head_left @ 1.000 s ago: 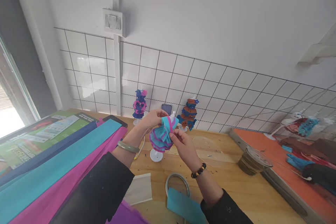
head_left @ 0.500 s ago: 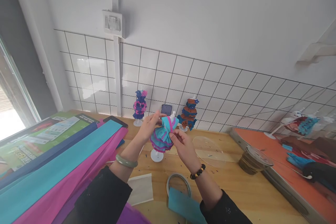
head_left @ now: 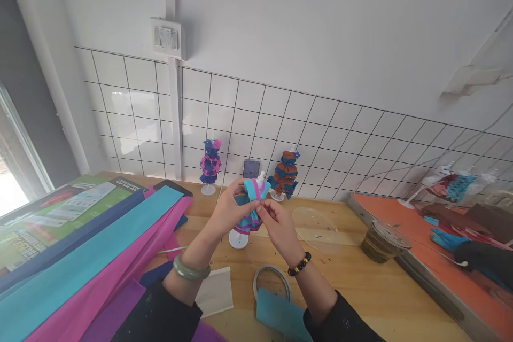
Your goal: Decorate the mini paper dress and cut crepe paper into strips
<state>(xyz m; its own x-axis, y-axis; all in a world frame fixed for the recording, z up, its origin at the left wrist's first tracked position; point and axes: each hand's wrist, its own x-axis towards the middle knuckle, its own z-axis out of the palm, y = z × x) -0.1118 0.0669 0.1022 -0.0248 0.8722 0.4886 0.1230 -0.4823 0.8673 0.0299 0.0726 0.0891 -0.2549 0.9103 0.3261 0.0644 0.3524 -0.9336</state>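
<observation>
A small white dress form on a round base stands on the wooden table, wearing a turquoise and magenta paper dress. My left hand, with a green bangle at the wrist, is closed on the dress's upper part from the left, thumb across its front. From the right, my right hand, wearing a black beaded bracelet, pinches the front at the waist. The fingertips of both hands meet there and hide part of the bodice. A striped band wraps the top of the form.
Two dressed forms, one blue and pink, one brown and blue, stand by the tiled wall. Turquoise strips lie left. A tape roll, turquoise piece, clear disc and cup lie nearer or right.
My left hand has moved from behind the dress to its front, its thumb now reaching my right fingertips. My right hand stays at the waist. The view has shifted slightly.
</observation>
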